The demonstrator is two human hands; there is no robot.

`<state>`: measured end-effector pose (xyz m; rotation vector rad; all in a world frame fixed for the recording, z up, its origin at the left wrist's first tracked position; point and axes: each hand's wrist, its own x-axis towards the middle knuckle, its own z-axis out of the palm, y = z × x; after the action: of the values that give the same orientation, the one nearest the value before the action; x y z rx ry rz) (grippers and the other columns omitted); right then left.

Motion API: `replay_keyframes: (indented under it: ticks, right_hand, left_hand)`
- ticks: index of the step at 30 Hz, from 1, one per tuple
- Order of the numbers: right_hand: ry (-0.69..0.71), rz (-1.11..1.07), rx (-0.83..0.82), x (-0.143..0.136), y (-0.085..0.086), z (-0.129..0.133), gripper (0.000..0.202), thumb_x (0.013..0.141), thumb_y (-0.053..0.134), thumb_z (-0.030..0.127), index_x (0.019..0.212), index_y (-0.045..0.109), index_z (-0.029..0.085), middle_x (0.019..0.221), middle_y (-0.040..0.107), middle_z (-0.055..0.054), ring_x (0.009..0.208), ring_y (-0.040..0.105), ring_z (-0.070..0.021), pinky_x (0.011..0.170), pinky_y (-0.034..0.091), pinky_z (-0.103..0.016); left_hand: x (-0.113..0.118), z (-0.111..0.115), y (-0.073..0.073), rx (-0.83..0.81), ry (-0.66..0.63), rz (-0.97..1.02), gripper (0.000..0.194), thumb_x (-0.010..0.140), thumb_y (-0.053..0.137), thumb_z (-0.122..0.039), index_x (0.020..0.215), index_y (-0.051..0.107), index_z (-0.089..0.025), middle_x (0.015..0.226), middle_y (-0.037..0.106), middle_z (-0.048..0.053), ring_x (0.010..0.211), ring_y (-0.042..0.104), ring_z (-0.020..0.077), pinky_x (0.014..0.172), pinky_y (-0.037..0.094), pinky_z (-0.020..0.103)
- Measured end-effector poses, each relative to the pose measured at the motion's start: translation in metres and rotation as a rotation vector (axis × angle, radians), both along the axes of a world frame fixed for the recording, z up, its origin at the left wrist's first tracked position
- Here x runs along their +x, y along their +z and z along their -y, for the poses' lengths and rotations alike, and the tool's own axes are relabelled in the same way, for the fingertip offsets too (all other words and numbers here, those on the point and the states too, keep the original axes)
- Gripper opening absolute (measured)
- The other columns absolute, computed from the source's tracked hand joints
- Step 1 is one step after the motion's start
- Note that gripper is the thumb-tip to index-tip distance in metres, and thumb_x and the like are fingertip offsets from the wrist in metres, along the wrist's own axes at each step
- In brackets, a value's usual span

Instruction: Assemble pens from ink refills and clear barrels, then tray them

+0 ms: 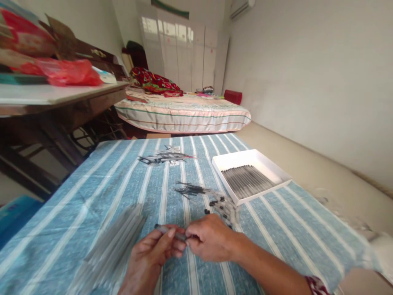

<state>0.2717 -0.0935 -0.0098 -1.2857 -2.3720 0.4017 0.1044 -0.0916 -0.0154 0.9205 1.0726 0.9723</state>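
My left hand (153,252) holds a slim grey pen (179,235) with a dark tip, between thumb and fingers. The fingers of my right hand (211,237) are pinched at the pen's right end; its own fingers hide that end. Left of my hands lies a bundle of long, grey translucent pen barrels (115,241). Just beyond my right hand is a pile of clear pieces with black ends, like pen caps (227,209). Thin dark refills (193,189) lie behind these, partly blurred.
A shallow white box (278,186) at the right holds a row of grey pens (247,180). Farther back lie thin black and red sticks (166,157). All rest on a blue striped cloth (92,196). Beyond are a bed (184,116) and a side table (30,98).
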Motion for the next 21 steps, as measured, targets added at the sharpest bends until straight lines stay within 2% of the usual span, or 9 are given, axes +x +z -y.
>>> replay_keyframes:
  ticks: [2,4,6,9,11,15,21]
  right_hand:
    - [-0.08,-0.013,0.016,0.014,0.005,-0.002,0.015,0.074,0.051,0.018,0.067,0.063,0.019,0.061,0.065,0.002,0.053,0.054,-0.0101,0.053,0.032,-0.02]
    - [-0.194,-0.025,0.036,0.039,0.013,-0.009,0.016,0.075,0.049,0.018,0.069,0.064,0.019,0.059,0.064,0.002,0.051,0.053,-0.0092,0.052,0.032,-0.019]
    - [-0.349,0.032,0.035,0.075,0.021,-0.019,0.019,0.078,0.047,0.02,0.072,0.065,0.018,0.06,0.063,0.002,0.052,0.053,-0.0095,0.051,0.032,-0.019]
    - [-0.635,0.271,0.026,0.14,0.032,-0.038,0.021,0.08,0.046,0.024,0.075,0.066,0.02,0.065,0.065,0.001,0.06,0.056,-0.0111,0.055,0.033,-0.019]
    - [-0.728,0.333,0.018,0.181,0.034,-0.05,0.022,0.08,0.046,0.023,0.078,0.067,0.018,0.07,0.066,-0.002,0.064,0.057,-0.013,0.057,0.033,-0.021]
    - [-0.819,0.428,-0.046,0.236,0.028,-0.064,0.023,0.078,0.047,0.023,0.079,0.069,0.016,0.078,0.069,-0.008,0.072,0.059,-0.017,0.058,0.033,-0.022]
    - [-0.802,0.502,-0.147,0.258,0.009,-0.072,0.025,0.078,0.049,0.023,0.086,0.071,0.017,0.088,0.07,-0.009,0.082,0.061,-0.0179,0.063,0.036,-0.021]
  left_hand:
    - [0.002,0.001,0.001,-0.017,0.018,-0.007,0.028,0.062,0.074,-0.036,0.081,0.069,-0.015,0.073,0.071,0.005,0.063,0.063,0.0186,0.058,0.052,0.028]
    - [0.002,0.0,0.0,-0.027,0.032,-0.033,0.031,0.061,0.074,-0.036,0.085,0.068,-0.016,0.082,0.072,0.006,0.065,0.064,0.0193,0.059,0.053,0.029]
    - [0.001,-0.001,-0.001,-0.026,0.028,-0.072,0.031,0.063,0.073,-0.037,0.085,0.068,-0.016,0.083,0.072,0.006,0.065,0.064,0.0189,0.059,0.052,0.028]
    - [0.001,-0.002,-0.001,-0.017,0.013,-0.12,0.031,0.063,0.072,-0.039,0.081,0.068,-0.015,0.077,0.072,0.007,0.063,0.062,0.0179,0.057,0.051,0.027]
    - [0.001,-0.001,0.0,-0.011,0.004,-0.14,0.031,0.06,0.073,-0.04,0.077,0.068,-0.015,0.074,0.071,0.006,0.061,0.061,0.0177,0.055,0.05,0.026]
    - [0.004,0.001,0.002,0.001,-0.005,-0.174,0.028,0.057,0.074,-0.039,0.073,0.068,-0.016,0.069,0.07,0.005,0.057,0.06,0.0171,0.052,0.049,0.026]
    - [0.008,-0.001,-0.005,0.026,0.033,-0.205,0.03,0.057,0.072,-0.042,0.07,0.068,-0.016,0.065,0.069,0.006,0.054,0.059,0.0172,0.05,0.048,0.026]
